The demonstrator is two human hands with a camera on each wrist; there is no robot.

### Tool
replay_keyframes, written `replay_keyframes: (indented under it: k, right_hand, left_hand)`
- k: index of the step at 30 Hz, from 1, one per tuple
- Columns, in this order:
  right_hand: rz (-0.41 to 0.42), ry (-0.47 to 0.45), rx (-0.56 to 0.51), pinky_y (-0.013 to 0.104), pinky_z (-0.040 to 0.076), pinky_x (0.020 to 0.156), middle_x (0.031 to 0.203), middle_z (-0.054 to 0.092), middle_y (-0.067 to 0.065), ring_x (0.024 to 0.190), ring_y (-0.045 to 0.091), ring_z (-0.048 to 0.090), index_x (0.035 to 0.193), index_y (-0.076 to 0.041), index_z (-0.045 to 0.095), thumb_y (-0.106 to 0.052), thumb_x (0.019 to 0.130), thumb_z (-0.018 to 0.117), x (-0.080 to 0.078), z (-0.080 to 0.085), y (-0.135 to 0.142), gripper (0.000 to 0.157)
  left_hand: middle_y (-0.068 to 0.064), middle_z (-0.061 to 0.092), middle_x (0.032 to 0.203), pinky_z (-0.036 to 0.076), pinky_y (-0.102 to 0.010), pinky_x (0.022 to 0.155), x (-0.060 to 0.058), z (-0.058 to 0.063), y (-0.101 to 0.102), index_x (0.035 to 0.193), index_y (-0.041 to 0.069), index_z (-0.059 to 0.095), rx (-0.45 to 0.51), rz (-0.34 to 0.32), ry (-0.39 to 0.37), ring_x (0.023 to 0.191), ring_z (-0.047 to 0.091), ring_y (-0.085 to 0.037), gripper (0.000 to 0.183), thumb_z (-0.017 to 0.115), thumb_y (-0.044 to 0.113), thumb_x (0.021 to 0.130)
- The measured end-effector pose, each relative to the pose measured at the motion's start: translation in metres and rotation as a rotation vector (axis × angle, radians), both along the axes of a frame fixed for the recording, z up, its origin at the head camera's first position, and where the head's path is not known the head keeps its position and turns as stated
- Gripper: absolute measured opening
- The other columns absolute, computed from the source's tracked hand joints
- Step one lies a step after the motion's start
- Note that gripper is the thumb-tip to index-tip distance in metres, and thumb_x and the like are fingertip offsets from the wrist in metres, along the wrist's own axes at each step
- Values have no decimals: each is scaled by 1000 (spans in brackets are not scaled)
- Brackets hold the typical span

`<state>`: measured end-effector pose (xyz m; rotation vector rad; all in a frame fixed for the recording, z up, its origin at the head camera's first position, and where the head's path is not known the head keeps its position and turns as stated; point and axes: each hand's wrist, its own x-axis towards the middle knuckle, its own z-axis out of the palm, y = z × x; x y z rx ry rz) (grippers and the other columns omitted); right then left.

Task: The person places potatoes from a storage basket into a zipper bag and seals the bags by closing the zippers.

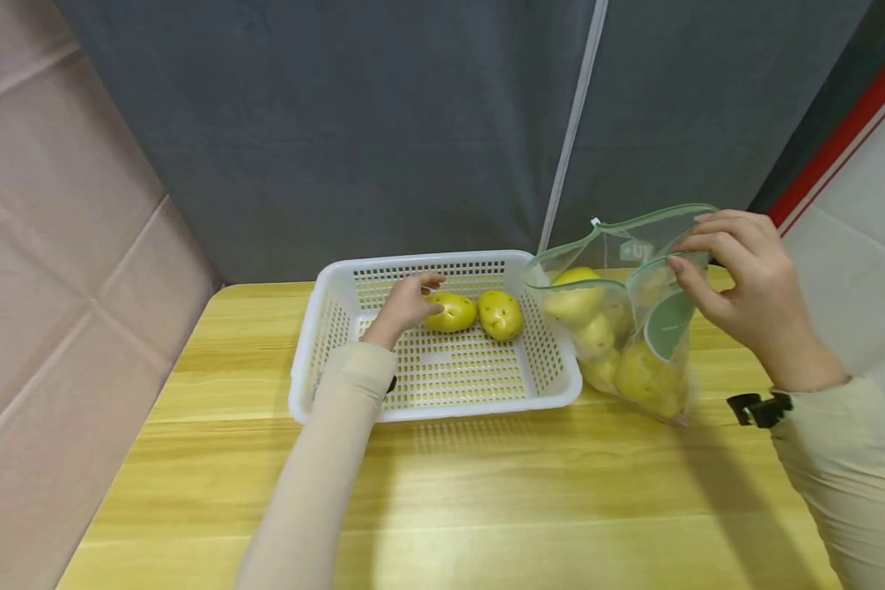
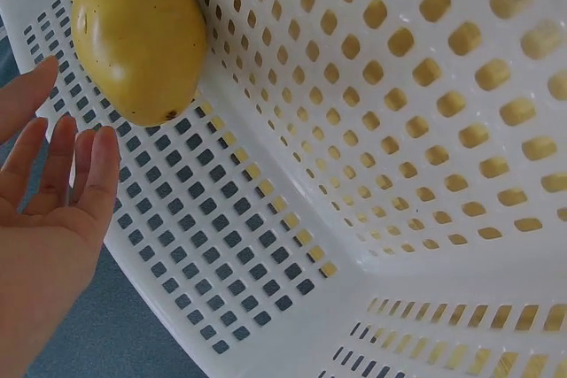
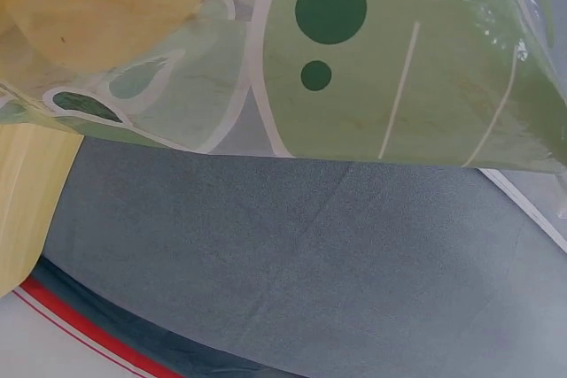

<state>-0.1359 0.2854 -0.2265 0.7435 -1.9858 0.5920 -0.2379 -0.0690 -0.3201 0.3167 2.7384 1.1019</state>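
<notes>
My left hand (image 1: 406,308) reaches into a white perforated plastic basket (image 1: 479,404), its fingers spread beside a yellow potato (image 1: 453,314). In the left wrist view, a gap shows between those fingers (image 2: 102,170) and the potato (image 2: 142,42). A second potato (image 1: 501,315) lies to the right of the first, on the basket floor. At the right, my right hand (image 1: 745,279) pinches the green-edged rim of a clear zip bag (image 1: 637,279), whose mouth gapes. Several potatoes (image 1: 596,336) fill the bag's lower part. The right wrist view has the bag's green printed side (image 3: 337,112) close up.
The basket and bag stand side by side on a light wooden table (image 1: 472,508). Behind them hangs a dark grey curtain (image 1: 339,139) with a white strip. A padded pinkish panel (image 1: 66,246) borders the left side.
</notes>
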Motion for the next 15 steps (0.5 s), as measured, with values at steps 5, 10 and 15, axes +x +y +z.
replay_keyframes:
  k: [5, 10, 15]
  right_hand:
    - [1, -1, 1, 24, 37, 107, 83, 62, 26, 96, 45, 53, 81, 8, 66, -51, 95, 50, 0, 0, 0, 63]
    - [-2, -2, 2, 24, 38, 107, 84, 62, 26, 96, 45, 53, 82, 8, 66, -51, 95, 50, 1, 0, -1, 63]
    - [3, -2, 1, 23, 37, 107, 84, 62, 26, 96, 45, 53, 82, 9, 66, -51, 95, 50, 2, 1, 0, 63]
  left_hand:
    - [-15, 54, 138, 43, -40, 108, 1, -1, -1, 136, 6, 51, -8, -4, -5, 128, 50, -31, 52, 66, 5, 86]
    - [-15, 52, 140, 42, -41, 110, 1, -2, -2, 137, 7, 51, -22, -1, -12, 128, 49, -32, 53, 68, 12, 87]
    - [-15, 51, 142, 41, -42, 110, 1, -4, -2, 138, 8, 50, -59, -4, -16, 130, 47, -32, 54, 68, 19, 88]
